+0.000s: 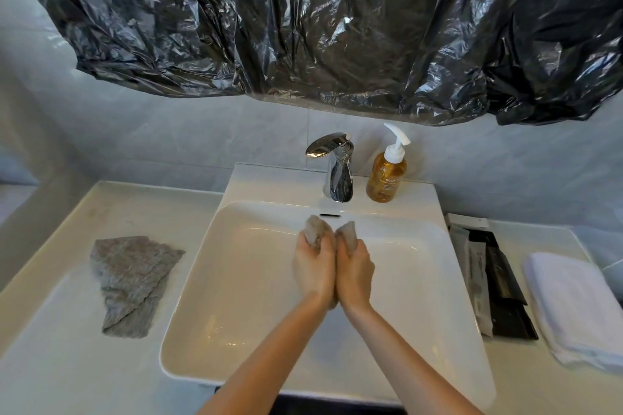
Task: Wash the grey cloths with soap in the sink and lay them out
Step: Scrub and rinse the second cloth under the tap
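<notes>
I note the white counter (50, 313) at far left. A flat grey cloth (129, 283) lies spread on it, creased, just beside the sink's left rim and apart from both hands.

The white sink (236, 280) sits at centre. Over its basin, the left hand (313, 266) and right hand (354, 266) are pressed side by side, touching along their inner edges. Each has its fingers curled tight round a bunched grey cloth (315, 229). Two wads of that cloth stick out past the fists, toward the tap. I cannot tell how the thumbs lie.

Behind the hands, the chrome tap (337, 168) stands upright on the sink's back ledge. I see no water running from it. Just beside it to the right stands an amber soap bottle (386, 175) with a white pump.

Right of the sink, dark and pale packets (495, 280) lie in a row on the counter. Next to them lies a folded white towel (576, 307).

A crumpled black plastic sheet (303, 27) hangs across the wall above.
</notes>
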Available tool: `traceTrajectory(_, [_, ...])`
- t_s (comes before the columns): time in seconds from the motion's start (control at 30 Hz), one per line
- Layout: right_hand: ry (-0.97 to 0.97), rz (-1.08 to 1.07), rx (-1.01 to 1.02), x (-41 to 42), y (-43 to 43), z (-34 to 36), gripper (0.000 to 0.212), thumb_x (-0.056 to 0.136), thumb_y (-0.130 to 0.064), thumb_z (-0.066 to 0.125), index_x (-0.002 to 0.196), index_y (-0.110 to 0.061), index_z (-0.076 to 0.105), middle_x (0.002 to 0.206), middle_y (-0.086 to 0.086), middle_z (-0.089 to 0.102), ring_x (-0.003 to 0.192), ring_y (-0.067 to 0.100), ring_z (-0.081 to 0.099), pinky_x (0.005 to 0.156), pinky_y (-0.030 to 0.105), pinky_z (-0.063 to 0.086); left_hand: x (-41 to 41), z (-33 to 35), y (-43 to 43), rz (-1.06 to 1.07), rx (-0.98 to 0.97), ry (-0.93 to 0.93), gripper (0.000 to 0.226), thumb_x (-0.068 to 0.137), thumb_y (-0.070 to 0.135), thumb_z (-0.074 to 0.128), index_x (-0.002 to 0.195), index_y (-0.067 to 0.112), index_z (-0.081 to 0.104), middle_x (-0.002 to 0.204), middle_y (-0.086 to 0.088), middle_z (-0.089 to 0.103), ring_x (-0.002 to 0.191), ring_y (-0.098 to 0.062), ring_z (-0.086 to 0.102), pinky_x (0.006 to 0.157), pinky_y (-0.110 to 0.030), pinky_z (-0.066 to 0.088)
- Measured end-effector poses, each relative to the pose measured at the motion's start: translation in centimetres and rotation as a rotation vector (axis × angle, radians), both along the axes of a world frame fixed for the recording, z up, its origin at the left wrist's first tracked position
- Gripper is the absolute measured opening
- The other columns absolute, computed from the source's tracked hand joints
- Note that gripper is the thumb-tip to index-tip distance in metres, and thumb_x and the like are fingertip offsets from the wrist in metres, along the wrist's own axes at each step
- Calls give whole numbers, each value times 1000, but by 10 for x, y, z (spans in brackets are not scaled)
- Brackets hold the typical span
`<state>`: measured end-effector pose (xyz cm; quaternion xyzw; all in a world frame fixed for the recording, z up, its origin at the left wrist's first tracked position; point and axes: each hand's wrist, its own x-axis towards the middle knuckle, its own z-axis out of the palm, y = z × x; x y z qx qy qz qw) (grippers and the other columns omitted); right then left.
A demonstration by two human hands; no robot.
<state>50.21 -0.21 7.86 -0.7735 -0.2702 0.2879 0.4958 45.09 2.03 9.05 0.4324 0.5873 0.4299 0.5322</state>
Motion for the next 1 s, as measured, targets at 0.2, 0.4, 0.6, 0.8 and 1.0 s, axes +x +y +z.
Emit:
traceTrajectory(0.2, [21,-8,50,-2,13,18,37,101,-41,41,83,-13,57,74,-1,63,74,21,62,60,29,43,0,9,4,12,-46,4,19,92,15,48,75,17,55,65,2,60,62,-16,57,57,-26,46])
traceTrajectory(0.4, [70,148,10,-12,3,15,30,100,-36,46,83,-14,59,70,-1,65,66,15,64,49,19,41,-7,3,19,31,-89,15,18,91,12,44,85,6,60,78,-6,67,73,-24,63,72,-38,51])
traceTrajectory(0.6, [93,97,23,-9,5,7,29,100,-37,45,79,-20,57,71,-3,65,73,17,66,59,24,45,0,-7,18,-20,-76,10,20,90,15,46,70,14,46,63,-1,55,62,-20,55,66,-39,49])
traceTrajectory(0.8, [89,-25,56,5,32,-8,31,99,-38,44,85,-14,57,75,-1,63,77,21,62,62,28,43,4,-16,14,-80,-34,0,17,90,24,47,75,16,50,69,-3,62,64,-23,59,63,-39,50])
traceTrajectory(1.0, [13,51,79,-9,38,-29,25,97,-35,48,79,-20,56,81,0,66,81,20,65,70,31,48,-8,-34,38,-101,66,-49,28,91,8,45,64,17,43,54,8,51,50,-7,49,57,-30,43])
